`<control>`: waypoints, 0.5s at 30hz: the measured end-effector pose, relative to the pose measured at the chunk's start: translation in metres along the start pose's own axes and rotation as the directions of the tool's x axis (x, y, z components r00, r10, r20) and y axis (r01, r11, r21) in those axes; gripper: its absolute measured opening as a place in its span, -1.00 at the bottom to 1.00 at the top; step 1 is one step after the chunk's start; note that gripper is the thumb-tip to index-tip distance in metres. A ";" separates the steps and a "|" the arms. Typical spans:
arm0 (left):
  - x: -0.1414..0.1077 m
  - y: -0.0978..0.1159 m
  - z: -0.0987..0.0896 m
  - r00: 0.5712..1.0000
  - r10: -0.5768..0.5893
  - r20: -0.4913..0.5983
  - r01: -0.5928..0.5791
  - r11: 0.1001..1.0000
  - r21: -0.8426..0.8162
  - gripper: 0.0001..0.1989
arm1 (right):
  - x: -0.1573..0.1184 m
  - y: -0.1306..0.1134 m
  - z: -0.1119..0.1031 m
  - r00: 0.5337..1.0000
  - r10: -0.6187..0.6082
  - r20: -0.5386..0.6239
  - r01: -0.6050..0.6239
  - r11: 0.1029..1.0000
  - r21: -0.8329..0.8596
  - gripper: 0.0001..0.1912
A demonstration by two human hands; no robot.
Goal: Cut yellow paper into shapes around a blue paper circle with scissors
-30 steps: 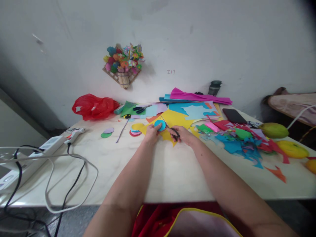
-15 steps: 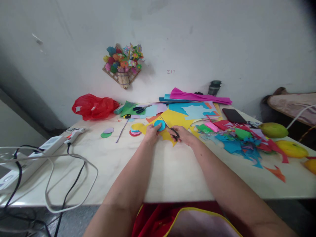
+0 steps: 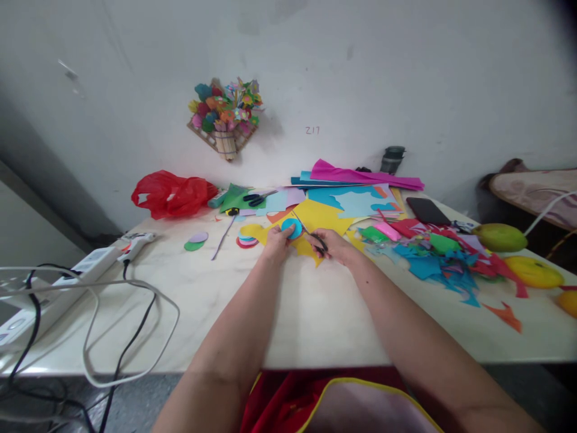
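Note:
My left hand (image 3: 278,242) pinches a blue paper circle (image 3: 291,227) flat against a yellow sheet (image 3: 322,215), its thumb on top. In my right hand (image 3: 331,243) is a pair of scissors (image 3: 320,243), fingers wrapped round the dark handles. The blades point up and left into the yellow sheet, close beside the blue circle's right edge. Left of my left hand lies a small stack of coloured circles (image 3: 246,241). A purple and a green circle (image 3: 195,246) overlap further left.
A pile of paper scraps (image 3: 451,258) and several mangoes (image 3: 532,272) lie at the right. A second pair of scissors (image 3: 256,199), a red plastic bag (image 3: 174,195) and coloured sheets (image 3: 342,197) are at the back. Power strips (image 3: 85,270) with looping cables occupy the left side.

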State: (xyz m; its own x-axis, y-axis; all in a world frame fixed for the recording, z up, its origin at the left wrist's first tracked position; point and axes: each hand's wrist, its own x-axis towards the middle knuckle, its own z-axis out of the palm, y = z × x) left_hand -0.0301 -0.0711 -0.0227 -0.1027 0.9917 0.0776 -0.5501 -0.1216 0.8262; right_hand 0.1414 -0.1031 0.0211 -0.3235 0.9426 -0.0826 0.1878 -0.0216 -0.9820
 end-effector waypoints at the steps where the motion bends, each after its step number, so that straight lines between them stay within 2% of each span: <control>1: 0.000 0.000 0.000 1.000 0.000 0.002 0.000 1.000 -0.002 -0.61 | 0.000 0.000 0.000 1.000 0.001 -0.002 -0.001 1.000 0.002 -0.65; 15: 0.000 0.001 -0.001 1.000 0.002 -0.001 -0.002 1.000 0.001 -0.61 | -0.003 -0.005 0.003 1.000 0.004 -0.001 -0.004 0.999 0.051 -0.68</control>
State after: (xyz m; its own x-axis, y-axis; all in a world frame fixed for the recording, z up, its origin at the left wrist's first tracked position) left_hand -0.0317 -0.0708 -0.0229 -0.1049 0.9914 0.0784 -0.5491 -0.1235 0.8266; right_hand 0.1382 -0.1068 0.0257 -0.3220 0.9428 -0.0863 0.1417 -0.0421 -0.9890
